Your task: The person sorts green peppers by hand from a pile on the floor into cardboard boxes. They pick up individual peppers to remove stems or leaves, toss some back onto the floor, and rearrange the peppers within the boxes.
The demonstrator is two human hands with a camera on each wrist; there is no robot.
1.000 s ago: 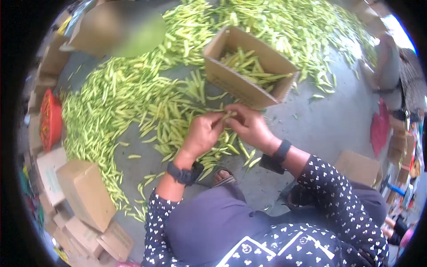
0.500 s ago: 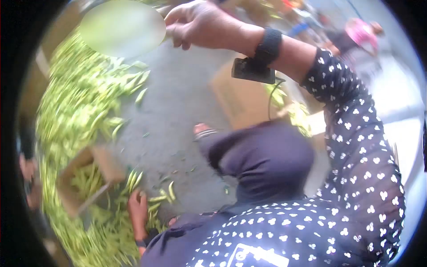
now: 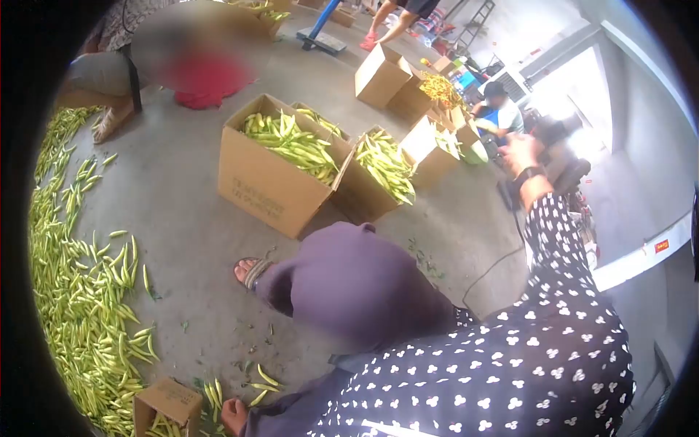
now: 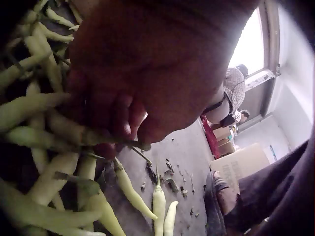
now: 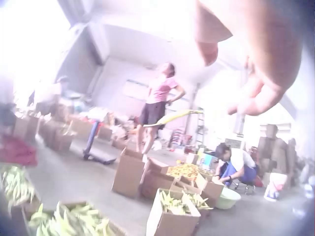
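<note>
In the right wrist view, my right hand is raised with its fingers apart, and a pale green pepper hangs in the air beyond them, touching nothing. The head view shows this hand at the end of an outstretched arm. My left hand is low beside loose peppers and a small carton. Seen from the left wrist, that hand has curled fingers round a pepper over the pile; the palm hides part of the grip.
Cartons of green peppers stand on the floor in front of my knee. Loose peppers cover the floor at left. A seated person is near more cartons and a green basin. A cable crosses the floor.
The view has turned right, toward the filled cartons. My hands, together over the pile at first, are far apart; the right has swung outward, and a pepper is in the air beyond it.
</note>
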